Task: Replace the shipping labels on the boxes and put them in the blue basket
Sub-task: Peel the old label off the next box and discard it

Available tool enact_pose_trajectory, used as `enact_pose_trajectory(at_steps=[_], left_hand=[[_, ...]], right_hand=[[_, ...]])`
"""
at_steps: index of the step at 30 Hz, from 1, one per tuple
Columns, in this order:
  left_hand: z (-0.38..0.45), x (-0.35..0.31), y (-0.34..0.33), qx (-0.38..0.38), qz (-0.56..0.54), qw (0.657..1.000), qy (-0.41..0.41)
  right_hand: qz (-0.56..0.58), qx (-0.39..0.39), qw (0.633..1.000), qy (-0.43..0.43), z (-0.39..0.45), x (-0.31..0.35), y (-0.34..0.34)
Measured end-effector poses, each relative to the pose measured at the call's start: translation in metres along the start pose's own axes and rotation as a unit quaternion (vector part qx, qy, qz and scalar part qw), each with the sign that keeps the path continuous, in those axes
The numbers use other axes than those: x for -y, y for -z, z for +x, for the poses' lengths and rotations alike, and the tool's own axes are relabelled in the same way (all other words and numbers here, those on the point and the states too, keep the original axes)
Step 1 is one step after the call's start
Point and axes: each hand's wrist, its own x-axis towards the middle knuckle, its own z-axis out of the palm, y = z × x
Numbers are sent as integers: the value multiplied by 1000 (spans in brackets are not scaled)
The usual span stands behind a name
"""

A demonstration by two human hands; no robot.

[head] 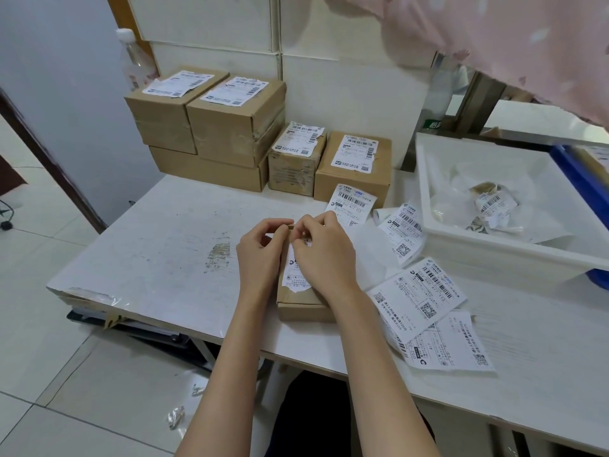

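A small cardboard box [298, 306] lies on the white table [171, 245] in front of me, with a worn white shipping label [296, 273] on its top. My left hand [260, 255] grips the box's far left edge. My right hand [323, 252] pinches the label's far end at the box's top edge. Several loose new labels [417, 296] lie to the right of the box. The blue basket [583, 179] shows only as a strip at the right edge, behind the white tray.
Several labelled cardboard boxes [237, 123] are stacked at the back of the table against the wall. A white tray [501, 255] with crumpled old labels sits at the right. A plastic bottle [133, 61] stands behind the stack. Pink cloth [527, 41] hangs at top right.
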Motion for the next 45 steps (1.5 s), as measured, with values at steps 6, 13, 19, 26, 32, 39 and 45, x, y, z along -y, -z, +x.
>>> enact_pose_trajectory(at_steps=[6, 13, 19, 26, 32, 39, 45], left_hand=[[0, 0, -1, -6, 2, 1000, -8], [-1, -3, -4, -24, 6, 1000, -14], [1, -1, -3, -22, 7, 1000, -13], [1, 0, -3, -27, 3, 1000, -9], [2, 0, -4, -31, 6, 999, -8], [1, 0, -3, -28, 2, 1000, -11], [2, 1, -3, -28, 6, 1000, -7]], right_hand=[[84, -4, 996, 2, -5, -5, 6], [36, -26, 999, 25, -5, -6, -2], [86, -23, 996, 14, -8, -5, 4], [95, -35, 995, -9, -8, -6, 1], [113, -29, 993, -4, -8, -8, 4], [96, -35, 995, 12, -9, -6, 3], [150, -72, 986, 9, -12, -7, 8]])
